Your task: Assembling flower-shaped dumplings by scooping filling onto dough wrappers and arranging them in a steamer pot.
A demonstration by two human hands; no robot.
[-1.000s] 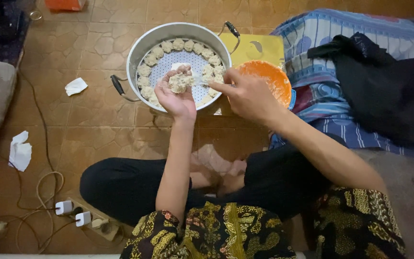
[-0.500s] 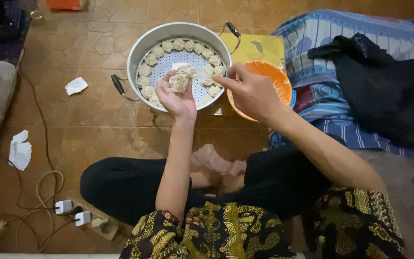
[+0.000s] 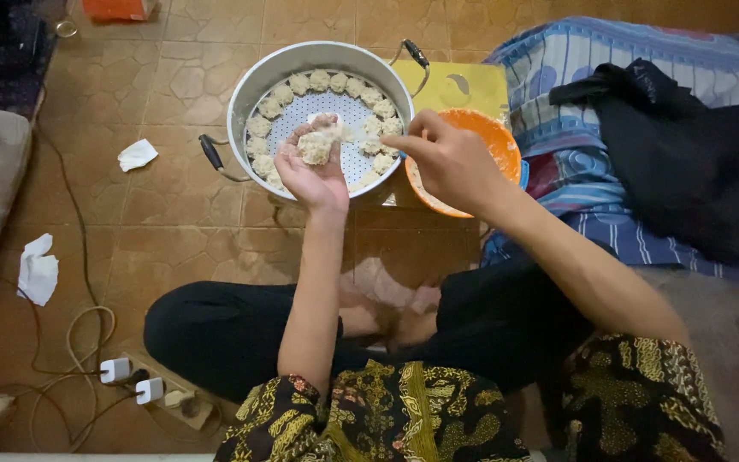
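My left hand is raised over a round metal steamer pan and cups a pale dumpling with filling showing on top. My right hand hovers just right of it, over an orange bowl, with fingertips pinched together and pointing toward the dumpling; a thin pale utensil seems to run from them to it. Several finished dumplings line the pan's perforated tray along its rim.
A yellow board lies behind the bowl. A striped blue cloth with a black garment lies at right. Crumpled tissues, cables and a power strip lie on the tiled floor at left. My crossed legs fill the foreground.
My right hand has drawn back slightly to the right, away from the dumpling and over the orange bowl. The left hand keeps the dumpling in place.
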